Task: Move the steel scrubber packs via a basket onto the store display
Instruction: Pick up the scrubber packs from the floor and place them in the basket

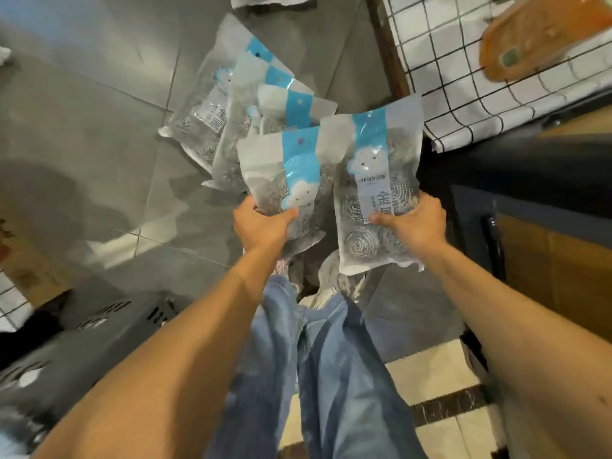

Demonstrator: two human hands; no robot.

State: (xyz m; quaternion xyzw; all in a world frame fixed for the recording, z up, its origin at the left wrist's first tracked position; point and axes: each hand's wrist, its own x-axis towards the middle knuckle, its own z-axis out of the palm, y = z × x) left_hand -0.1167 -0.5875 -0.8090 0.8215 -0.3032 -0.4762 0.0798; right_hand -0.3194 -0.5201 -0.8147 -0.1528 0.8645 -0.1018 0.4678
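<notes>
The left hand [263, 225] grips the lower edge of one scrubber pack [265, 167], thumb in front and fingers curled behind. The right hand [415, 223] pinches a second pack [381, 150] the same way, and the two are held side by side, probably so both travel in one trip. Just beyond the left hand, loose packs [212, 107] lie fanned on the grey floor [82, 111], not yet gathered; beside the left forearm sits a dark slotted shape, blurred but likely the basket [109, 329], close enough for a short drop.
</notes>
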